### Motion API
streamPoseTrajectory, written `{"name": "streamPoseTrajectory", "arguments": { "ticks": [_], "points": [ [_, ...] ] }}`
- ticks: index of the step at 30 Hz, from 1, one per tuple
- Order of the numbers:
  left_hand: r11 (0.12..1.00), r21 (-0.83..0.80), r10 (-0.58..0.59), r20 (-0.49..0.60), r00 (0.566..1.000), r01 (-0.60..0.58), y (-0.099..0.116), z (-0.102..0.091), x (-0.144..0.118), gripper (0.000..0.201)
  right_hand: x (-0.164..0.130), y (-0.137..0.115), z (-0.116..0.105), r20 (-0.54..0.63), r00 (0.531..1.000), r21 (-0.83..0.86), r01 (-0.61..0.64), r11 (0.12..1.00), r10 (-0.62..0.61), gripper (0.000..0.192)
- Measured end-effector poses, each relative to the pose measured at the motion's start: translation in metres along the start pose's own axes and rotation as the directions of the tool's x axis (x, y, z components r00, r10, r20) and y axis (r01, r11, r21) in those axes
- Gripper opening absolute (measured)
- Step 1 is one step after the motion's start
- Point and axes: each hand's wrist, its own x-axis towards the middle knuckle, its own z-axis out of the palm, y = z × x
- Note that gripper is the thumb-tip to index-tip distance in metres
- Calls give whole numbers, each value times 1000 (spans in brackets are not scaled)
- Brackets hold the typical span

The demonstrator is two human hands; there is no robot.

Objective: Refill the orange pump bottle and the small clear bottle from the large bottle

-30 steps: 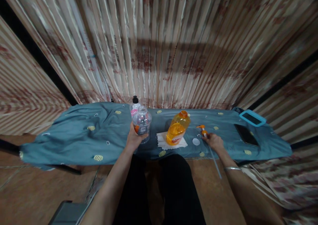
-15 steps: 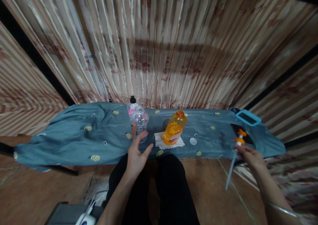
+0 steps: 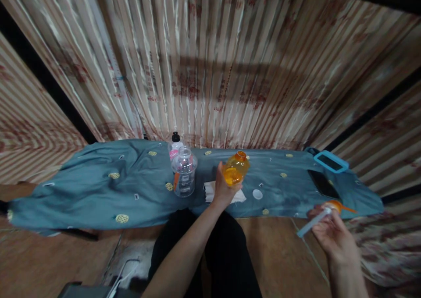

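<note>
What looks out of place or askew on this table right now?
The orange bottle has no pump: the right hand holds the pump head off to the side, tube sticking out. A small white cap lies loose on the rumpled blue cloth. No spill shows.

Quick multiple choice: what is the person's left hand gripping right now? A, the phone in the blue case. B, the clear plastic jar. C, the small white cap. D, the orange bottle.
D: the left hand is wrapped around the orange bottle standing on the white napkin, while the clear jar stands untouched to its left and the right hand holds the pump dispenser.
</note>
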Motion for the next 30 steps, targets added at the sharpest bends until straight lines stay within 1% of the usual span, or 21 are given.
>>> {"name": "streamPoseTrajectory", "arguments": {
  "ticks": [1, 3, 5, 6, 10, 14, 17, 19, 22, 24, 27, 30],
  "points": [
    [1000, 12, -19, 12, 1000, 19, 1, -1, 1, 85, -2, 2, 13, 48, 999, 41, -13, 999, 11, 15],
    [999, 13, -46, 47, 998, 45, 3, -4, 3, 71, -5, 3, 42, 128, 992, 105, 1, 994, -14, 14],
    [998, -19, -51, 94, 994, 53, 5, -8, 3, 55, -6, 0, 72, 181, 981, 145, 44, 988, -71, 10],
    [998, -25, -58, 104, 993, 61, 6, -10, 3, 51, -6, -2, 87, 198, 975, 151, 70, 986, -100, 9],
    [996, -2, -94, 109, 990, 95, 13, -14, 4, 50, -4, -13, 136, 240, 953, 130, 160, 979, -188, 10],
    [995, 1, -98, 115, 989, 99, 18, -14, 4, 48, 0, -17, 172, 276, 930, 19, 247, 969, -242, 10],
    [994, -2, -107, 123, 987, 108, 18, -13, 4, 47, 3, -15, 191, 299, 915, -85, 308, 948, -271, 10],
    [993, 7, -116, 112, 987, 116, 17, -12, 4, 48, 2, -14, 200, 322, 896, -140, 363, 921, -304, 9],
    [993, 4, -115, 95, 989, 116, 15, -11, 5, 52, -3, -13, 211, 383, 849, -194, 459, 867, -364, 5],
    [993, -5, -115, 97, 989, 115, 15, -10, 5, 52, -8, -11, 216, 447, 812, -237, 512, 825, -376, 3],
    [993, -6, -120, 104, 987, 121, 17, -10, 5, 51, -12, 2, 221, 577, 754, -333, 568, 752, -314, 6],
    [991, 0, -131, 112, 985, 132, 19, -11, 5, 52, -11, 31, 217, 695, 686, -407, 621, 670, -214, 11]
  ]
}}
